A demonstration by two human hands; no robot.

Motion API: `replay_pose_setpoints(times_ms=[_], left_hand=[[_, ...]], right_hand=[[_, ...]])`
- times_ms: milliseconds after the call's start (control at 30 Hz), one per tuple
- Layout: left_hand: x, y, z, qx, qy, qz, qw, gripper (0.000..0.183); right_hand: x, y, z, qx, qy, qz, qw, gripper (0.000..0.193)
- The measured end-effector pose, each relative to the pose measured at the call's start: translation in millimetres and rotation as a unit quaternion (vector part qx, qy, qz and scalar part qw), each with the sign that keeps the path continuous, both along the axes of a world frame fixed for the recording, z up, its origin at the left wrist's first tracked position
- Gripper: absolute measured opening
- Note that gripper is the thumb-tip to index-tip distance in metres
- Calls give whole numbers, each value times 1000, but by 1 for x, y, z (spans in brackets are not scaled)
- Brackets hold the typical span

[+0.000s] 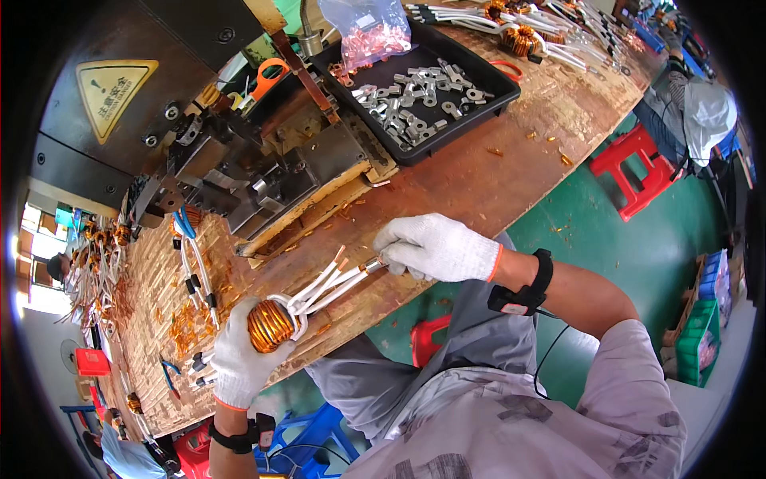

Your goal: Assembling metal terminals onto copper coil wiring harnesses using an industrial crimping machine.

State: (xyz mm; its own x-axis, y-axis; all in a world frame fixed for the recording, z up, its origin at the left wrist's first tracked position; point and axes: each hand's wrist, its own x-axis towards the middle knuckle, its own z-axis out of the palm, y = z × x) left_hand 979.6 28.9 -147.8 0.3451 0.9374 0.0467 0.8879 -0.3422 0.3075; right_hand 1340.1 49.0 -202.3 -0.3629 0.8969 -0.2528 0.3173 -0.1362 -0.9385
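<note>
My left hand, in a white knit glove, is closed round a toroidal coil wound with copper wire. White-sleeved leads run from the coil toward the right, and some end in bare copper tips. My right hand, gloved too, pinches a silvery cable lug at the end of the leads. Its fingertips cover part of the lug, so how far the wires sit inside is hidden. Both hands are at the near edge of the wooden bench.
A dark press machine stands at the upper left. Behind my right hand, a black tray holds loose lugs and a plastic bag. Cutters lie at left; more coils lie far right. A red stool stands near another person.
</note>
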Motion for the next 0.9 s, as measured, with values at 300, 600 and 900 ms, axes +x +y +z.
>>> replay_pose_setpoints(times_ms=[300, 600, 900], left_hand=[[-25, 3, 52, 134, 30, -8, 990, 76], [-43, 31, 73, 155, 9, 47, 987, 76], [-60, 64, 54, 187, 14, 88, 978, 81]], right_hand=[[-28, 27, 42, 117, -6, 27, 993, 25], [-51, 89, 56, 350, -37, -2, 936, 23], [-67, 135, 50, 285, -18, -41, 957, 26]])
